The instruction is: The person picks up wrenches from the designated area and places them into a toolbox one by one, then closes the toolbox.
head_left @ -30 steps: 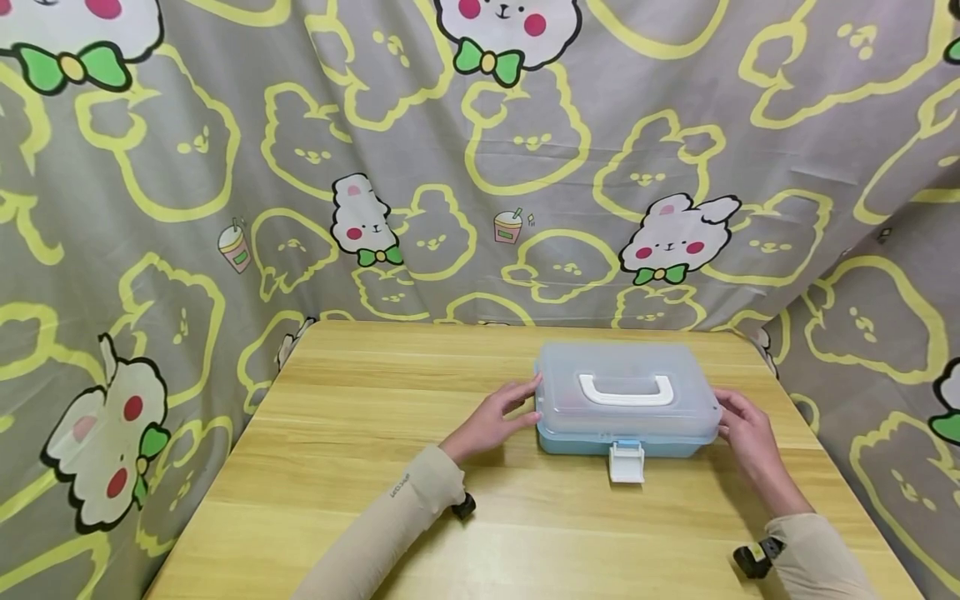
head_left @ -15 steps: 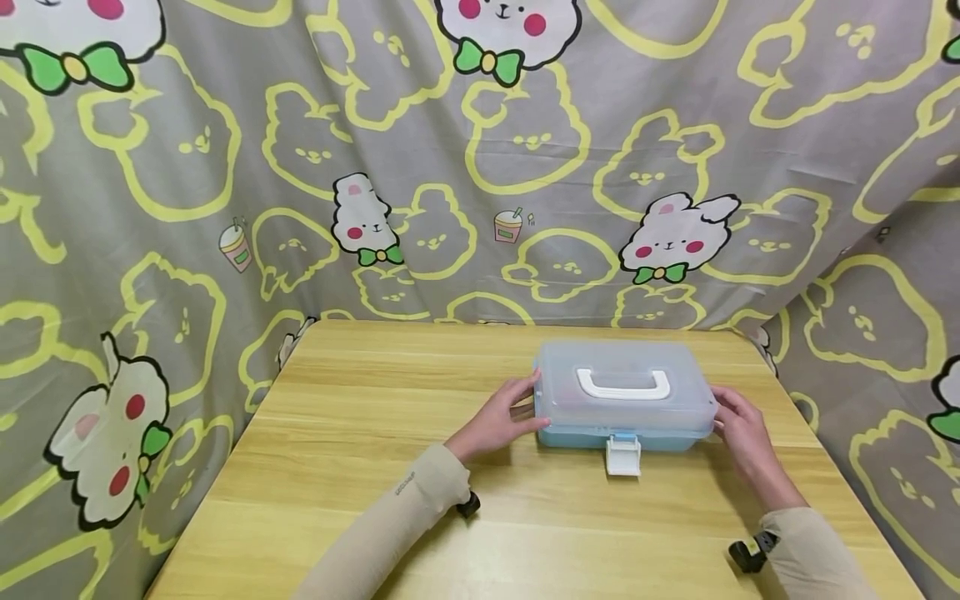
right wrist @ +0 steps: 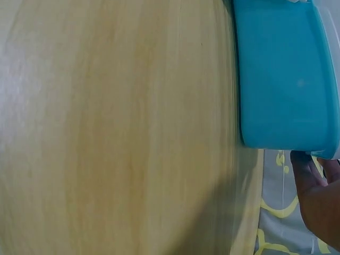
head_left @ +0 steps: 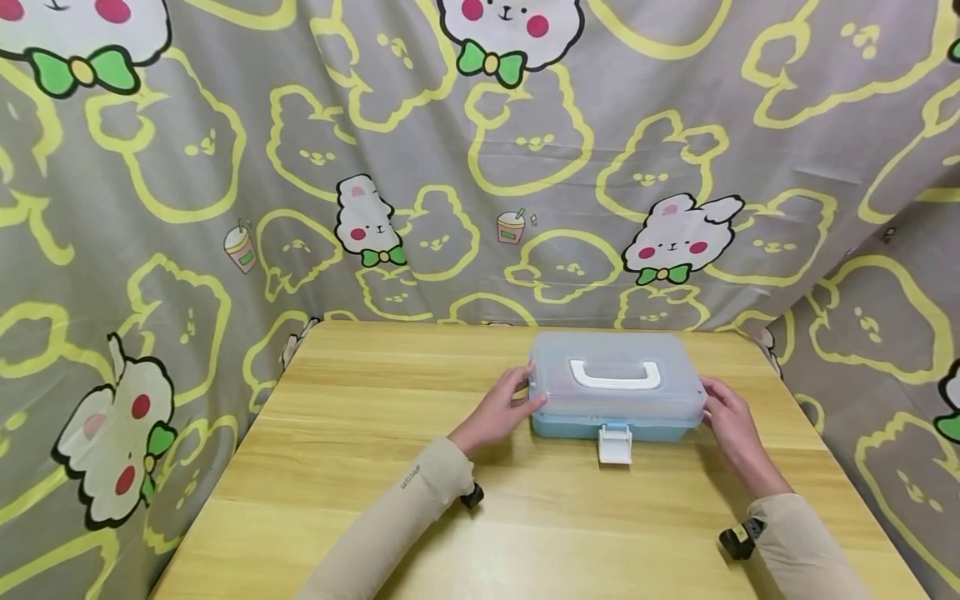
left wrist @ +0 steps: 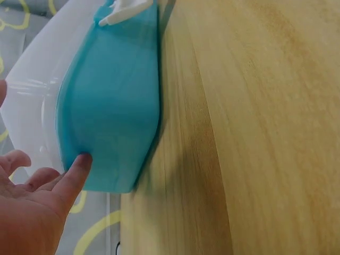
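Observation:
A storage box [head_left: 615,400] with a light blue base and a frosted, see-through lid sits toward the back right of the table. Its lid is down, with a white handle [head_left: 615,379] lying flat on top. The white front latch [head_left: 615,444] hangs flipped outward. My left hand [head_left: 495,412] touches the box's left end, its fingers spread along the side. In the left wrist view, one fingertip [left wrist: 81,160] lies on the blue base [left wrist: 111,101]. My right hand [head_left: 735,425] rests its fingers against the right end, partly hidden behind the box.
The wooden table [head_left: 360,392] reaches back to a grey curtain [head_left: 450,167] with yellow and white cartoon animals, which also hangs along both sides. Black wrist cameras, the left one [head_left: 472,496] and the right one [head_left: 741,539], sit below the sleeves.
The box has slid a little backward and left on the table. Both hands have moved with it, staying at its two ends.

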Available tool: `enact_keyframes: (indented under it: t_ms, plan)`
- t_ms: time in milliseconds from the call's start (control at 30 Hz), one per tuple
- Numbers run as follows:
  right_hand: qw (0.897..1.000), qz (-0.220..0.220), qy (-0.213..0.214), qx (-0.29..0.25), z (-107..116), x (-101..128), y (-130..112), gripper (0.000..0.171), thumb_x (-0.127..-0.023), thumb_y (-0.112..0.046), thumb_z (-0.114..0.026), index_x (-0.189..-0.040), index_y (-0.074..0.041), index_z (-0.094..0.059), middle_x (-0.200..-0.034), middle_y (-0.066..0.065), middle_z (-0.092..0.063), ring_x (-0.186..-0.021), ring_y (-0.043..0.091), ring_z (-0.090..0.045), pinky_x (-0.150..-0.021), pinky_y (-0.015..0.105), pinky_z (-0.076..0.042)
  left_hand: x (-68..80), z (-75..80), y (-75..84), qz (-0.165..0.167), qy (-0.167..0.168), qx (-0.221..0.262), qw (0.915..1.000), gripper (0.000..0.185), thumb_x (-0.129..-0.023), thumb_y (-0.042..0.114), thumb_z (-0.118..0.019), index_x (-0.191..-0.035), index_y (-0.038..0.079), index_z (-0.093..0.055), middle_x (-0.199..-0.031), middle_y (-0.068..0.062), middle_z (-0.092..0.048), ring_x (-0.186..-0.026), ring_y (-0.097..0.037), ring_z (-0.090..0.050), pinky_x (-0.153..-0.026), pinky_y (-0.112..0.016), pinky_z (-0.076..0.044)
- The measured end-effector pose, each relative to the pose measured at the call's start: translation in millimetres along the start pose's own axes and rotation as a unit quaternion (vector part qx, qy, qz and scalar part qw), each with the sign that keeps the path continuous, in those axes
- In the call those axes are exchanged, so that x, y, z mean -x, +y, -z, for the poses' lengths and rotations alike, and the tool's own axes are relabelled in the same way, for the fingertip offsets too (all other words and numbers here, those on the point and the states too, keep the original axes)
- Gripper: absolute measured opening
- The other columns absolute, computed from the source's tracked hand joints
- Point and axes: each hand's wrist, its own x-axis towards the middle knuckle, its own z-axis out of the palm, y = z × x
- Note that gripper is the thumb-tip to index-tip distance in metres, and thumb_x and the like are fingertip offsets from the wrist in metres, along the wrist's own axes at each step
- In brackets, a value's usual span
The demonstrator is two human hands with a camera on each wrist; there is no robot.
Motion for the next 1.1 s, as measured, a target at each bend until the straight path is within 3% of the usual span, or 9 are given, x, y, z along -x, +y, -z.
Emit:
enact_keyframes:
  t_ms: [133, 233, 367, 500, 600, 667, 800, 933, 1100]
  plan:
    - [0.998, 0.001, -0.016, 0.063, 2.4, 0.6, 0.4, 0.034, -0.109, -0.009, -0.039, -0.137, -0.010, -0.058, -0.108, -0.034, -0.059, -0.101, -0.012, -0.056, -0.081, 0.012, -0.051, 0.1, -0.1, 0.6, 0.006, 0.015, -0.012, 0.9998, 0.067, -0.106, 0.044, -0.057, -0.162, 0.016, -0.033, -0.162, -0.014, -0.036, -0.146, -0.033, -0.045, -0.114, -0.037, -0.047]
    - [0.994, 0.007, -0.033, 0.108, 6.1, 4.6, 1.3, 0.041, -0.111, -0.013, -0.038, -0.148, 0.001, -0.048, -0.110, -0.039, -0.054, -0.101, -0.015, -0.054, -0.080, 0.012, -0.052, -0.1, 0.4, 3.4, 0.012, 0.029, -0.033, 0.9990, 0.071, -0.103, 0.048, -0.061, -0.164, 0.027, -0.029, -0.163, -0.010, -0.036, -0.142, -0.033, -0.050, -0.112, -0.038, -0.049]
    - [0.992, -0.007, -0.037, 0.124, 8.2, 12.6, 2.7, 0.052, -0.113, -0.024, -0.042, -0.150, 0.011, -0.040, -0.106, -0.039, -0.055, -0.096, -0.013, -0.060, -0.081, 0.017, -0.057, -5.9, 6.9, 15.2, -0.026, 0.035, -0.102, 0.9938, 0.078, -0.101, 0.046, -0.066, -0.165, 0.039, -0.022, -0.167, -0.001, -0.028, -0.146, -0.031, -0.045, -0.115, -0.048, -0.046]
    - [0.989, -0.074, -0.044, 0.117, 8.0, 22.7, 6.6, 0.060, -0.114, -0.036, -0.035, -0.145, 0.016, -0.039, -0.101, -0.023, -0.062, -0.089, -0.003, -0.067, -0.080, 0.025, -0.062, -18.2, 11.7, 28.5, -0.071, 0.010, -0.186, 0.9799, 0.072, -0.101, 0.049, -0.065, -0.163, 0.040, -0.029, -0.173, 0.004, -0.020, -0.154, -0.029, -0.033, -0.117, -0.059, -0.039]
    - [0.985, -0.127, -0.068, 0.095, 7.1, 30.9, 11.2, 0.058, -0.115, -0.032, -0.026, -0.138, 0.019, -0.043, -0.101, -0.007, -0.068, -0.087, 0.004, -0.070, -0.081, 0.028, -0.063, -25.2, 10.7, 32.5, -0.072, -0.017, -0.221, 0.9725, 0.061, -0.101, 0.054, -0.062, -0.157, 0.040, -0.043, -0.173, 0.006, -0.023, -0.158, -0.028, -0.026, -0.120, -0.062, -0.034]
    - [0.981, -0.148, -0.088, 0.088, 5.9, 36.0, 12.9, 0.054, -0.114, -0.025, -0.028, -0.133, 0.022, -0.048, -0.102, 0.001, -0.073, -0.086, 0.007, -0.072, -0.081, 0.029, -0.063, -26.6, 10.1, 32.3, -0.064, -0.027, -0.228, 0.9713, 0.056, -0.101, 0.055, -0.061, -0.153, 0.040, -0.050, -0.171, 0.009, -0.026, -0.158, -0.027, -0.024, -0.122, -0.061, -0.031]
    - [0.971, -0.142, -0.171, 0.091, 1.0, 45.5, 12.6, 0.046, -0.112, -0.016, -0.040, -0.133, 0.024, -0.050, -0.112, 0.017, -0.076, -0.092, 0.010, -0.075, -0.083, 0.029, -0.063, -27.1, 10.6, 32.2, -0.054, -0.026, -0.225, 0.9726, 0.052, -0.100, 0.054, -0.063, -0.150, 0.040, -0.054, -0.170, 0.014, -0.026, -0.158, -0.026, -0.024, -0.122, -0.060, -0.030]
    - [0.954, -0.119, -0.270, 0.063, -13.2, 49.9, 10.1, 0.057, -0.112, -0.019, -0.045, -0.147, 0.024, -0.032, -0.135, 0.031, -0.063, -0.106, 0.014, -0.074, -0.092, 0.032, -0.061, -27.9, 11.0, 33.8, -0.053, -0.026, -0.225, 0.9726, 0.053, -0.100, 0.054, -0.063, -0.150, 0.041, -0.054, -0.170, 0.015, -0.026, -0.158, -0.026, -0.024, -0.122, -0.062, -0.030]
    - [0.941, -0.124, -0.312, 0.044, -30.0, 49.7, 10.2, 0.068, -0.111, -0.022, -0.048, -0.156, 0.018, -0.017, -0.148, 0.039, -0.047, -0.113, 0.020, -0.071, -0.095, 0.034, -0.059, -26.8, 9.6, 34.1, -0.052, -0.022, -0.219, 0.9742, 0.054, -0.099, 0.052, -0.065, -0.150, 0.040, -0.053, -0.170, 0.013, -0.027, -0.158, -0.025, -0.025, -0.122, -0.061, -0.031]
